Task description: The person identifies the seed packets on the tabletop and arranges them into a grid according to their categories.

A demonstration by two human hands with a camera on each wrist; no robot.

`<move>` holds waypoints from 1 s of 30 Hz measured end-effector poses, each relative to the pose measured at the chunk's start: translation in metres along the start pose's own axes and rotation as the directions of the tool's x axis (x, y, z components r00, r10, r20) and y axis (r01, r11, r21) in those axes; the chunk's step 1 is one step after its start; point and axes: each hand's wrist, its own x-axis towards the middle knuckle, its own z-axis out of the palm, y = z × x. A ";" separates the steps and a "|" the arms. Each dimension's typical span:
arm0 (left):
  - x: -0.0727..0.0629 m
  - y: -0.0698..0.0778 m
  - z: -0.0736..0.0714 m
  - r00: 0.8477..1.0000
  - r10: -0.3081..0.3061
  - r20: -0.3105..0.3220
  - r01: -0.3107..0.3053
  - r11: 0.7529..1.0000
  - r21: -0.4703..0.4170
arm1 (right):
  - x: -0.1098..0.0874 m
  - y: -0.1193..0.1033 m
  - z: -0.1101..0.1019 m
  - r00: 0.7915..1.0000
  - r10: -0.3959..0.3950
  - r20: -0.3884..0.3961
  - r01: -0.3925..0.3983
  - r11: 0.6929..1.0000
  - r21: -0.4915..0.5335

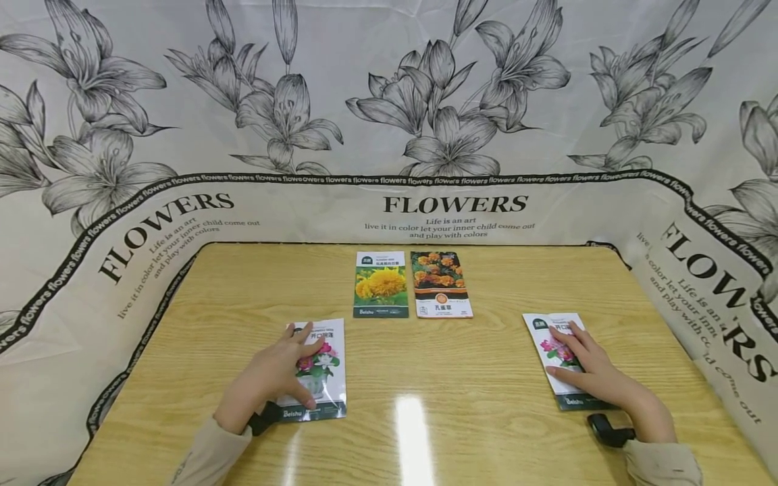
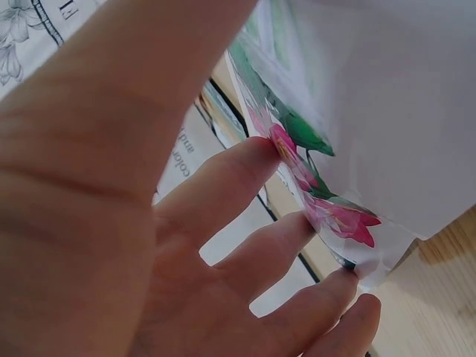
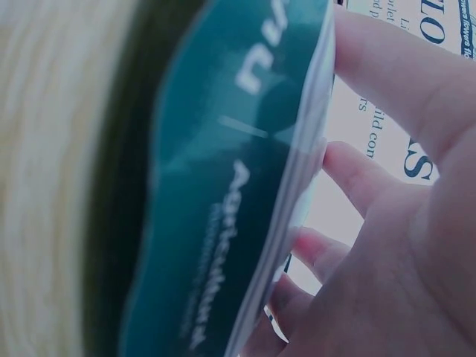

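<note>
- Location: four printed packets lie on the worktop [image 1: 462, 364], faces up, well inside its edges.
- Far pair: the yellow-flower packet [image 1: 381, 283] and the orange-flower packet [image 1: 442, 283] lie side by side near the far edge, a narrow gap between them, no hand touching either. Placement of these two is judged complete.
- Near pair: the left-hand packet [image 1: 325, 371] and the right-hand packet [image 1: 554, 351] lie well apart, nearer the person. Both show pink blooms and appear to be of one kind. The right-hand packet is turned at an angle.
- Left hand [image 1: 276, 368]: not clenched; fingers spread, thumb and fingertips resting on the left-hand packet. The left wrist view shows fingertips against its printed face.
- Right hand [image 1: 598, 374]: likewise unclenched, fingers extended across the right-hand packet, thumb on its face.
- Progress: judged partway, two packets standing free of handling and two under the hands.
- Outstanding: release of both near packets. Whether either is to be shifted first cannot be determined.
- Condition: no packet appears torn on the visible faces.
</note>
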 end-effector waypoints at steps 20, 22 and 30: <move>0.005 0.010 0.007 0.999 0.051 -0.010 -0.051 0.998 0.020 | 0.000 -0.001 0.000 1.000 0.007 0.008 -0.007 1.000 -0.002; 0.006 0.012 0.008 0.998 0.054 -0.011 -0.054 0.998 0.014 | 0.001 -0.001 0.000 1.000 0.004 0.006 -0.004 1.000 -0.002; 0.009 0.016 0.012 0.998 0.063 -0.010 -0.063 0.998 0.023 | 0.000 -0.002 -0.001 1.000 0.020 0.016 -0.020 1.000 -0.003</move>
